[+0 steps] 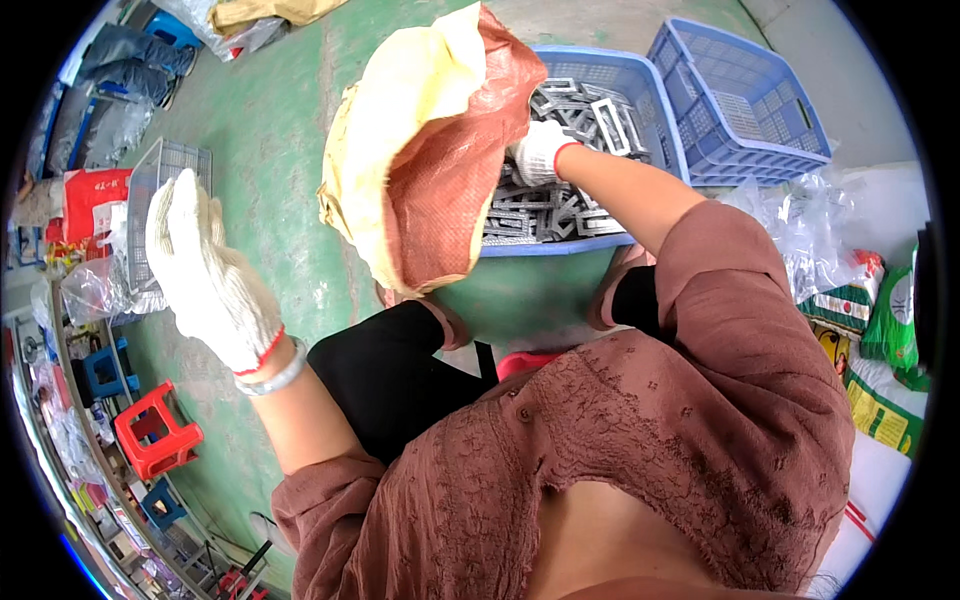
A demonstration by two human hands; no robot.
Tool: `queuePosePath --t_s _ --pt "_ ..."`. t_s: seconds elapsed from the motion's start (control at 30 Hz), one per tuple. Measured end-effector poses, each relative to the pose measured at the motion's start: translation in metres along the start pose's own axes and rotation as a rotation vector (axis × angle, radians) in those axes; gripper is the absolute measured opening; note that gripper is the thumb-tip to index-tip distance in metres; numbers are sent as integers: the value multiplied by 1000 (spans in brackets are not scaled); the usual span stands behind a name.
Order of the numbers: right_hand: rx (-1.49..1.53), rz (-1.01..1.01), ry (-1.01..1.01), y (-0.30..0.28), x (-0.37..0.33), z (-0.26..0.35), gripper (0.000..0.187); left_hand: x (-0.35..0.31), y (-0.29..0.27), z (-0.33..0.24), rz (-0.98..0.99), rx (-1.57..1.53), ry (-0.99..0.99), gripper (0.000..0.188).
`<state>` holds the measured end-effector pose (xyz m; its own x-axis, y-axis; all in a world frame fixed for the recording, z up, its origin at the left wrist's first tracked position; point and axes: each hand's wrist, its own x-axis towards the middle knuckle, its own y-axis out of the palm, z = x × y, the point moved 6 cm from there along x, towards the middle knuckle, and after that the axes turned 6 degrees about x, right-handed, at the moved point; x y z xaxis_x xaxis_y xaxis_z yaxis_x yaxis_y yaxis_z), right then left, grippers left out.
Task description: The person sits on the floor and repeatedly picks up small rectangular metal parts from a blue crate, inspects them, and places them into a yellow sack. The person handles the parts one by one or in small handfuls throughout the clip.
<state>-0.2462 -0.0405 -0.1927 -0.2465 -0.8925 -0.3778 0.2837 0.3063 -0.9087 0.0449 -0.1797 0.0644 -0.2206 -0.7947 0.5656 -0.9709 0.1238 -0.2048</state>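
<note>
My left hand (215, 275), in a white knitted glove with a red cuff, is raised over the floor to the left. Its fingers are stretched out and hold nothing. A blue plastic crate (668, 110) in front of me contains many grey rectangular frame-shaped parts (605, 125). Over its left side stands a woven sack (440, 190), yellow with a reddish-brown face. My right hand (543, 155), gloved the same way, reaches into the crate beside the sack's right edge. Its fingertips are hidden among the parts and sack, so their grip does not show.
Another blue crate (740, 110) stands against the right side of the full one. A wire basket (165, 190) and a red stool (155, 430) are at the left, by cluttered shelving. Clear plastic bags (815, 225) and printed sacks (885, 390) lie at the right.
</note>
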Motion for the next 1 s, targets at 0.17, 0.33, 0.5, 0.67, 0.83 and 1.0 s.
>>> queuePosePath --t_s 0.17,0.33,0.5,0.67,0.83,1.0 --pt "547 -24 -219 -6 -65 -44 37 -61 32 -58 298 -202 -21 32" --pt "1495 98 -60 -15 -140 -56 42 -115 75 -91 632 325 577 42" --pt "1860 58 -28 -35 -180 -53 57 -122 117 -81 816 465 482 58" --pt "2004 162 -301 -66 -203 -25 56 -118 152 -29 916 -122 -401 62" --pt "1615 71 -446 -97 -219 12 70 -144 159 -27 1179 -586 -1032 59" --pt "1618 -78 -629 -107 -217 16 83 -140 161 -21 1045 -898 -994 42"
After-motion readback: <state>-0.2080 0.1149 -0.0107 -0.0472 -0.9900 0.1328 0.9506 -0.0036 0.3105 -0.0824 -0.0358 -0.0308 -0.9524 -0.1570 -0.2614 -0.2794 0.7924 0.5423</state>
